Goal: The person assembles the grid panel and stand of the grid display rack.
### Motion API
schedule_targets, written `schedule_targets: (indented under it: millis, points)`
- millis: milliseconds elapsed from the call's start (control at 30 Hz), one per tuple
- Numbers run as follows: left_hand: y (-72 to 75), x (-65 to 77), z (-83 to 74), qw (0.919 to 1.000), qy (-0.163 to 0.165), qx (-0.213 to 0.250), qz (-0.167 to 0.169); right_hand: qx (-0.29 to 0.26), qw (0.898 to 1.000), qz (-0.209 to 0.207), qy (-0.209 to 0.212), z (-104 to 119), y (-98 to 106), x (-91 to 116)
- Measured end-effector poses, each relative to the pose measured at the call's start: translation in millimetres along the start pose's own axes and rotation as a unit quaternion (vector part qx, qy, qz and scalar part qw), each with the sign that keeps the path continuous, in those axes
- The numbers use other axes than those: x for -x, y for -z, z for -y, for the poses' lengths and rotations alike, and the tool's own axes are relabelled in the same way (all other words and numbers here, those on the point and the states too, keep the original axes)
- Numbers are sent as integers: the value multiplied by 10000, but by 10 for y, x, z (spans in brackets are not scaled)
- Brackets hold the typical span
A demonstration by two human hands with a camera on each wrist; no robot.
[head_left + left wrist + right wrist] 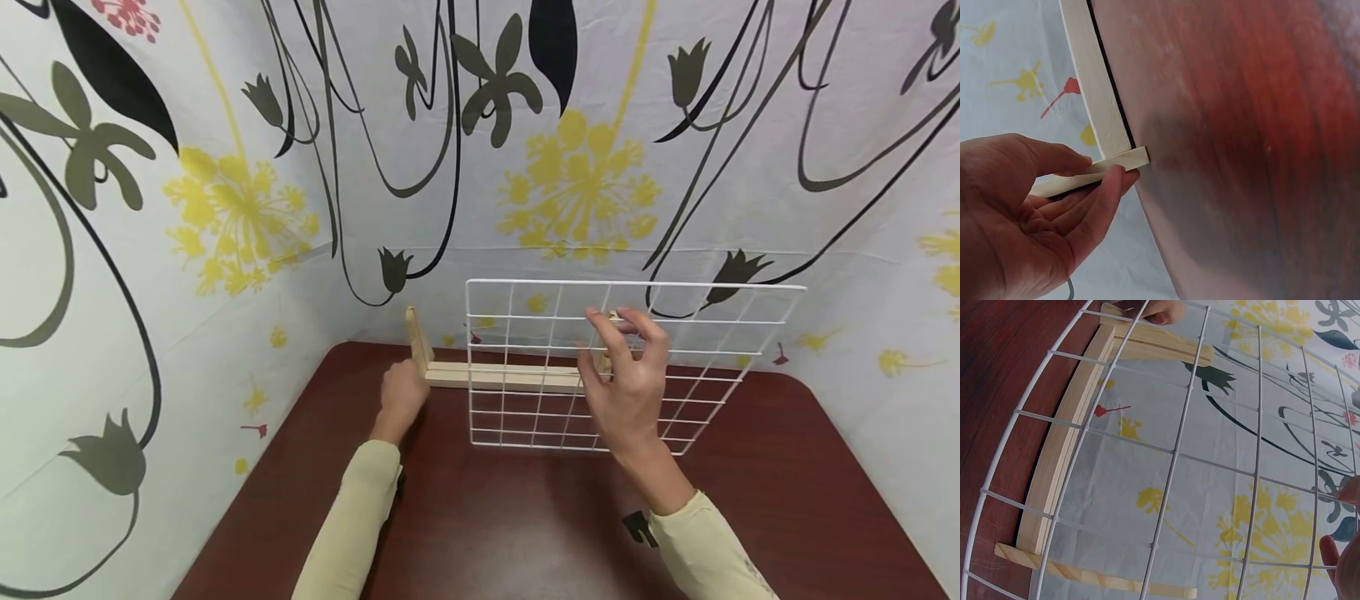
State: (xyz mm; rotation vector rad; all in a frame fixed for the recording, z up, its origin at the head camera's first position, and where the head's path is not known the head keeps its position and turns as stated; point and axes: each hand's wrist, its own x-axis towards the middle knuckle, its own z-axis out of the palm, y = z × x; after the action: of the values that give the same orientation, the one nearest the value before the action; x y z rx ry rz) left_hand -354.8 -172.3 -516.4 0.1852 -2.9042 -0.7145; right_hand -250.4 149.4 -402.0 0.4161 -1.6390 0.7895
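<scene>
Behind the grid, near the table's far edge, stands a pale wooden frame: a long crossbar (450,374) with an upright at each end. My left hand (403,393) pinches the left upright (417,337) low down, thumb on one side and fingers on the other, as the left wrist view shows. A white wire grid panel (470,375) is held up, tilted, in front of the frame. My right hand (628,387) grips its upper wires with thumb and fingers. The right upright (1097,578) shows through the wires in the right wrist view; overhead, the hand and grid mostly hide it.
The dark red-brown table (510,525) extends toward the front. Fabric with flower prints (847,208) hangs close behind the table and along its sides. A small dark patch (640,528) shows beside the right sleeve.
</scene>
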Motion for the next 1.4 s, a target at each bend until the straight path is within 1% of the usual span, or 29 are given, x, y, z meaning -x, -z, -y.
schedule_targets:
  millis: [167, 300, 367, 567, 800, 1000, 1233, 1400]
  points:
    - [-30, 13, -69, 9999, -75, -74, -24, -37, 9999, -97, -50, -11, -1, -4]
    - [-63, 41, -142, 9996, -88, -197, -154, -57, 9996, -252, -102, -3, -8, -15]
    - [-97, 71, -181, 9996, -73, -209, -172, -57, 9996, -262, -128, -4, -2, -14]
    - [-161, 155, -316, 9996, -161, -135, -179, -43, 9995, -199, -245, -36, 28, -12]
    - [-227, 225, -478, 9998, -146, 1, -154, 21, 9993, -210, -304, -46, 55, -3]
    - [-316, 259, -603, 9993, -345, 48, -125, -25, 9989, -305, -369, -56, 72, 21]
    - [-371, 302, -737, 9992, -389, 28, -10, -51, 9986, -405, -346, -96, 107, 28]
    - [-409, 310, -781, 9981, -609, 81, 9, -41, 9981, -512, -339, -136, 133, 8]
